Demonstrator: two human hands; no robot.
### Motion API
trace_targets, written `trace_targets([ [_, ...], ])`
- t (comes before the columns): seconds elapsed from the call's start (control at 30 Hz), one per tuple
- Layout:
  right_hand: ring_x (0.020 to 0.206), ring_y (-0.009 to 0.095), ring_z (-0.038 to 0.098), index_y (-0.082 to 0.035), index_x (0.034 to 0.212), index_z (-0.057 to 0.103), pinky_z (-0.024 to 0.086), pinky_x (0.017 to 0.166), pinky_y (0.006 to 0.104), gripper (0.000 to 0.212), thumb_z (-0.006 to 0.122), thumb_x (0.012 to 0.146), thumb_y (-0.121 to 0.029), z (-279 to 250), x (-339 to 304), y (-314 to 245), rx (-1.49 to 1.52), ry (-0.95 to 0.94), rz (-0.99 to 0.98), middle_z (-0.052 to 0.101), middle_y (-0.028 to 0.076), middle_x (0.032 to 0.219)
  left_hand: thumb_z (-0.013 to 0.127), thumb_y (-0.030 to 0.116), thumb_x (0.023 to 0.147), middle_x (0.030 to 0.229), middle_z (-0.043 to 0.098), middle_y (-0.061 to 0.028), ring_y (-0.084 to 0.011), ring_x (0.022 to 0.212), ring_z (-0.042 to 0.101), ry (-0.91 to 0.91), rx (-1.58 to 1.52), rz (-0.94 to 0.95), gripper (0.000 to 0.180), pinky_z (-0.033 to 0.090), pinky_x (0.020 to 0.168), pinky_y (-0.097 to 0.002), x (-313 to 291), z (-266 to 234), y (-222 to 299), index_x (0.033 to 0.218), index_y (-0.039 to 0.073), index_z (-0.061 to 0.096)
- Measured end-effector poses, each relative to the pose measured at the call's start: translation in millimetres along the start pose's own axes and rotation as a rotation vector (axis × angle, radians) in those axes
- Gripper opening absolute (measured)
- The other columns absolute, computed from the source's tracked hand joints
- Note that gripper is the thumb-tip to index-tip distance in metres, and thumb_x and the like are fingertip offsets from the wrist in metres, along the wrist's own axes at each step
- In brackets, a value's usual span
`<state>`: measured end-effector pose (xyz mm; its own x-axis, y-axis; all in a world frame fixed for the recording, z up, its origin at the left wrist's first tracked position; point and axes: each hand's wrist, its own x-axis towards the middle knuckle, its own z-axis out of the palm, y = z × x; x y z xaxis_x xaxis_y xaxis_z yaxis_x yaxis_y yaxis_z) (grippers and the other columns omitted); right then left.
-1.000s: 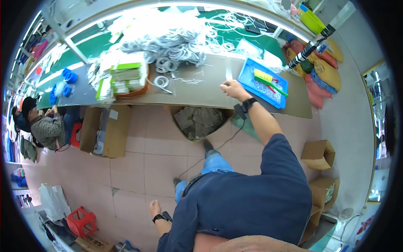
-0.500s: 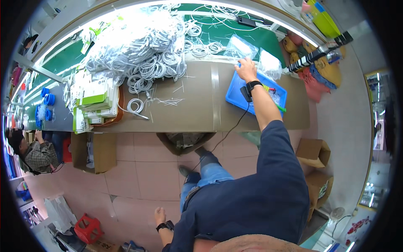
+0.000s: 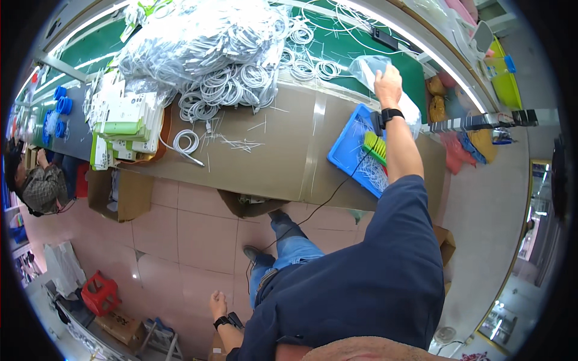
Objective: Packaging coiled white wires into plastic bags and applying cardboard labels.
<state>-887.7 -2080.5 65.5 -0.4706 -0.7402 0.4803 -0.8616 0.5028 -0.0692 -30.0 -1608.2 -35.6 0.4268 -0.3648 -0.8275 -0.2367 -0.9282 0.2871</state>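
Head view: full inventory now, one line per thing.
Workbench: one, brown and green, across the top
Coiled cables: many, white, heaped left of centre
Packages: a stack, white-green, left of cables
Tray: one, blue, bench right
Brush: one, yellow-green, in tray
Bags: at least two, translucent, beyond and beside tray
Rolls: several, blue, bench far left
Sacks: several, pink and yellow, right beyond bench
Cardboard boxes: several, brown, floor
Stool: at least one, red, lower left
Co-worker: one, grey check, far left
Left hand: one, bare, over floor
Right hand: one, bare, at bags; contact unclear
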Motion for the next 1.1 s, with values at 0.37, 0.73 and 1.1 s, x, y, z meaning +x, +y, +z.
trace_targets([
  [0.37, 0.115, 0.036, 0.068, 0.001, 0.12, 0.073, 0.053, 0.102, 0.0422, 0.031, 0.073, 0.091, -0.007, -209.4, -121.3, -197.6, 0.604, 0.109, -0.62, 0.072, 0.02, 0.122, 0.068, 0.032, 0.098, 0.129, 0.069, -0.0203, -0.0306, 0.12, 0.066, 0.178, -0.209, 0.176, 0.052, 0.051, 0.104, -0.041, -52.9, 24.3, -58.7, 0.137, -0.001, 0.061],
  [0.73, 0.116, 0.035, 0.068, 0.002, 0.125, 0.072, 0.052, 0.101, 0.0425, 0.027, 0.066, 0.099, -0.003, -383.6, -447.1, -428.4, 1.11, -0.229, -1.452, 0.073, 0.019, 0.123, 0.071, 0.036, 0.09, 0.117, 0.074, -0.0215, -0.034, 0.108, 0.072, 0.512, -0.662, -0.054, 0.05, 0.056, 0.093, -0.0442, -146.0, 100.5, -363.9, 0.127, 0.002, 0.069],
  [1.1, 0.112, 0.037, 0.069, 0.002, 0.121, 0.073, 0.054, 0.095, 0.0398, 0.026, 0.066, 0.098, -0.007, -597.0, -910.9, -547.5, 1.413, -0.697, -2.362, 0.072, 0.021, 0.119, 0.072, 0.035, 0.09, 0.117, 0.074, -0.0235, -0.0375, 0.111, 0.07, 0.843, -1.13, -0.687, 0.046, 0.055, 0.097, -0.0428, -268.3, 236.0, -577.8, 0.119, -0.001, 0.072],
])
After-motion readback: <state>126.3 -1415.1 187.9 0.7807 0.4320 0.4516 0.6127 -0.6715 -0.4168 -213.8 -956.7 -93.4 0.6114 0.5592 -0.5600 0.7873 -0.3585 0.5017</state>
